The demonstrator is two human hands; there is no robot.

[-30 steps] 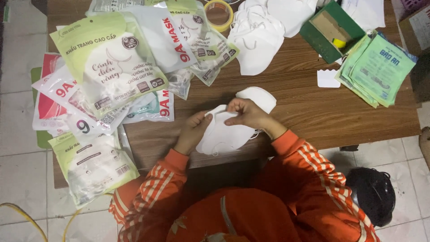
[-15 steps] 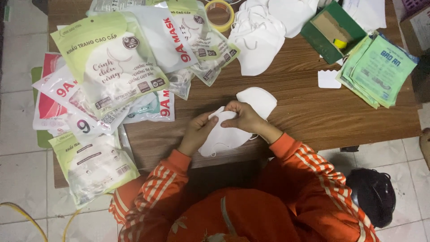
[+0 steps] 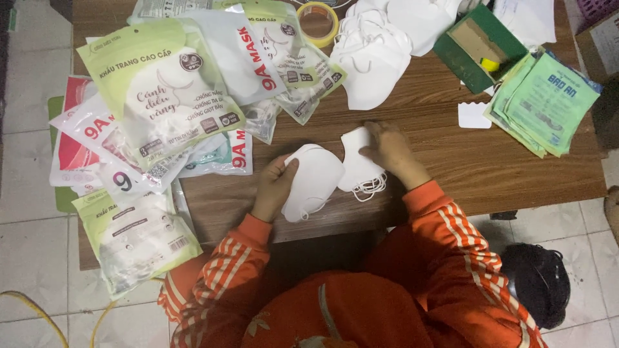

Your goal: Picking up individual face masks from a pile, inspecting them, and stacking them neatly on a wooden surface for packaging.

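Right, two white masks on the wooden tabletop (image 3: pixel 451 174), just in front of the seated person in orange sleeves. Left hand (image 3: pixel 274 187) is curled around the edge of the near mask (image 3: pixel 316 180), thumb on top, fingers under, lifting it off the wood. Right hand (image 3: pixel 390 151) lies mostly flat, fingers pressing the second mask (image 3: pixel 358 169) down; its ear loops (image 3: pixel 369 188) spill toward the table edge.

The two masks overlap slightly. To do this well, I'd say keep the right hand pinning firmly while the left peels cleanly, so the loops don't snag or drag.

Around: packaged mask bags (image 3: pixel 161 96) heaped at the left, loose white masks (image 3: pixel 374 58) and a tape roll (image 3: pixel 317 19) at the far side, green box (image 3: pixel 480 45) and green packets (image 3: pixel 548 103) right.
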